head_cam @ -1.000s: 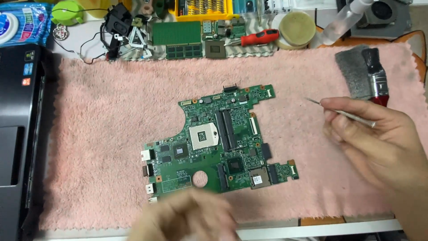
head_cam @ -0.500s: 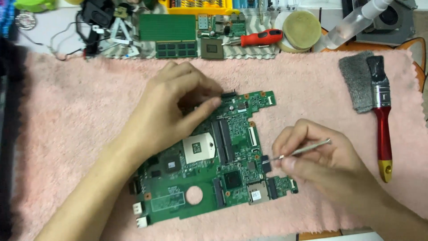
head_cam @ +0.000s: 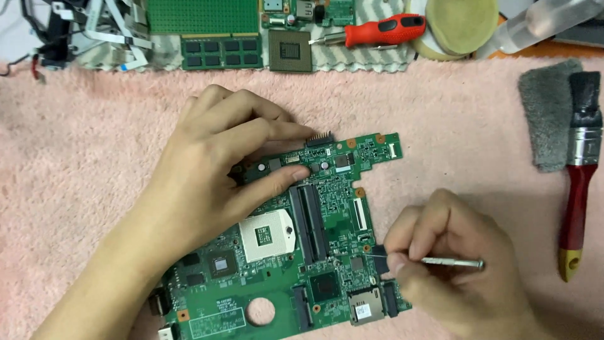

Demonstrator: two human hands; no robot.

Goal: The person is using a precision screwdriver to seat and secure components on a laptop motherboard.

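While the left hand (head_cam: 214, 170) presses the motherboard (head_cam: 314, 233), the right hand (head_cam: 453, 264) pinches a metal tool (head_cam: 450, 261) against it

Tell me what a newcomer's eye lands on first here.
First the green circuit board lying mid-frame on the pink fluffy mat, pinned at its upper edge by the left hand. Next, the right hand at lower right touching a thin metal tool to the board. A red-handled brush lies at the far right.
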